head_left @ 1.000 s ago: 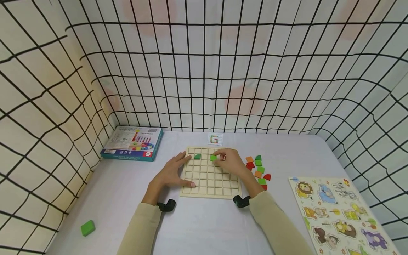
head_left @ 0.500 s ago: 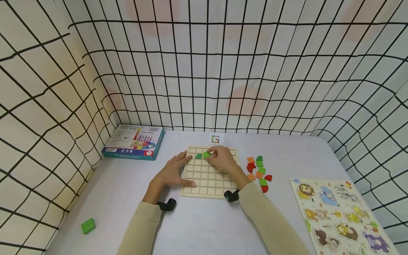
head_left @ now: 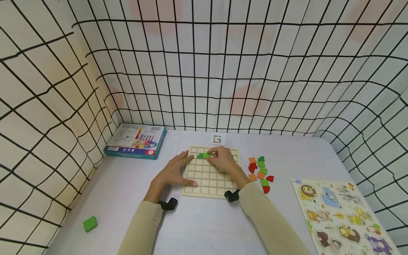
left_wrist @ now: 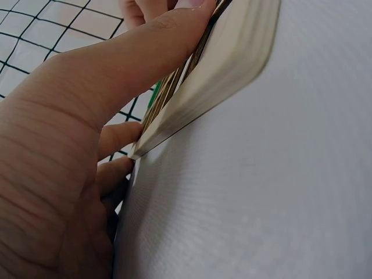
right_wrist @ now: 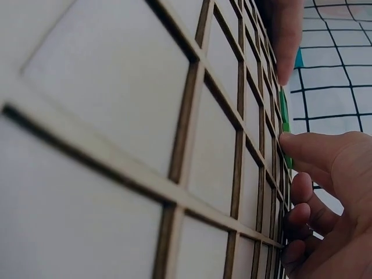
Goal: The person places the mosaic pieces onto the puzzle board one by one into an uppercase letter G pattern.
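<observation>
The wooden grid board (head_left: 204,182) lies on the table in front of me. My left hand (head_left: 173,171) is spread along its left side, thumb and fingers resting on the edge; the left wrist view shows the thumb (left_wrist: 125,70) over the rim. In the board's upper rows a dark green quarter-circle tile (head_left: 200,156) sits in a square. Right beside it, my right hand (head_left: 221,159) pinches a light green square tile (head_left: 206,155) at the neighbouring square. In the right wrist view the thumb (right_wrist: 317,150) touches that green tile (right_wrist: 288,160), its far side hidden.
Several loose red, orange and green tiles (head_left: 261,175) lie right of the board. A small pattern card (head_left: 218,138) with a G is behind it. A boxed toy (head_left: 135,141) stands back left, a green block (head_left: 90,224) front left, an animal puzzle board (head_left: 338,212) right.
The right hand has carried the light green tile leftward across the board, up beside the dark green one. The left hand has stayed on the board's edge.
</observation>
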`<state>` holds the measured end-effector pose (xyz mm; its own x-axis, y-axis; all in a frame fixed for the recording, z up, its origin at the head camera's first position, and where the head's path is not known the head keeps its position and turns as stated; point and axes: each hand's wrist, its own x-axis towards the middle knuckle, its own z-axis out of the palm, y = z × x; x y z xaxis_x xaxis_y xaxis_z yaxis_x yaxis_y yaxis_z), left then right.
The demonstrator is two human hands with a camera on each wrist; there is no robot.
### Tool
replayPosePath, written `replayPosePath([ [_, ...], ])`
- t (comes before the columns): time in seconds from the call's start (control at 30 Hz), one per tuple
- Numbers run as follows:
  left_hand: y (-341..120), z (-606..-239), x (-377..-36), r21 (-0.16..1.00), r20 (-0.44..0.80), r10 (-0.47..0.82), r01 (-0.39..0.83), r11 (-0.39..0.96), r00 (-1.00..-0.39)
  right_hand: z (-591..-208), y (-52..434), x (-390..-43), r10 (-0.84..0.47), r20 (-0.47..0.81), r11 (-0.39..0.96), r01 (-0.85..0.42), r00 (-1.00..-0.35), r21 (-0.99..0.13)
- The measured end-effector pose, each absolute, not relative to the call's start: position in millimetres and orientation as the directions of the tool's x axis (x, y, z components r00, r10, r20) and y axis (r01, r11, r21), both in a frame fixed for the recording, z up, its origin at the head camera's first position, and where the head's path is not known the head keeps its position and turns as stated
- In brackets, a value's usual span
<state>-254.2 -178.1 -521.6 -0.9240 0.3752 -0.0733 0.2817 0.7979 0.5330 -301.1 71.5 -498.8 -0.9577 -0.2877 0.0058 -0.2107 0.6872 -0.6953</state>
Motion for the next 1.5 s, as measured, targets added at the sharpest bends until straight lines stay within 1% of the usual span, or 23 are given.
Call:
replayPosePath([
  [0.23, -176.3, -519.7, -252.6, 0.534, -0.078, 0.378, 0.281, 0.797, -0.923, -500.0, 75.0, -300.0, -0.296, 0.003, 0.679, -0.213, -0.955, -0.702],
  [0.47, -176.3, -518.4, -252.9, 0.537, -0.075, 0.373, 0.278, 0.797, -0.925, -496.9, 79.9, -297.2, -0.316, 0.021, 0.632, -0.227, -0.949, -0.741],
  [0.73, -174.4, -517.7, -253.5, 0.539, -0.070, 0.380, 0.286, 0.792, -0.922, -493.2, 101.6, -293.8, -0.316, 0.059, 0.599, -0.247, -0.947, -0.762],
  [1.17, -175.3, -520.2, -251.0, 0.539, -0.066, 0.389, 0.295, 0.789, -0.919, -479.7, 157.0, -281.9, -0.240, 0.113, 0.678, -0.249, -0.964, -0.692],
  [1.33, -174.7, -519.1, -250.5, 0.529, -0.064, 0.392, 0.302, 0.793, -0.918, -474.5, 180.9, -274.8, -0.204, 0.085, 0.694, -0.205, -0.975, -0.690],
  [1.5, -174.1, -518.4, -251.2, 0.523, -0.057, 0.393, 0.308, 0.795, -0.918, -478.0, 202.9, -275.0, -0.176, 0.067, 0.718, -0.175, -0.982, -0.674],
])
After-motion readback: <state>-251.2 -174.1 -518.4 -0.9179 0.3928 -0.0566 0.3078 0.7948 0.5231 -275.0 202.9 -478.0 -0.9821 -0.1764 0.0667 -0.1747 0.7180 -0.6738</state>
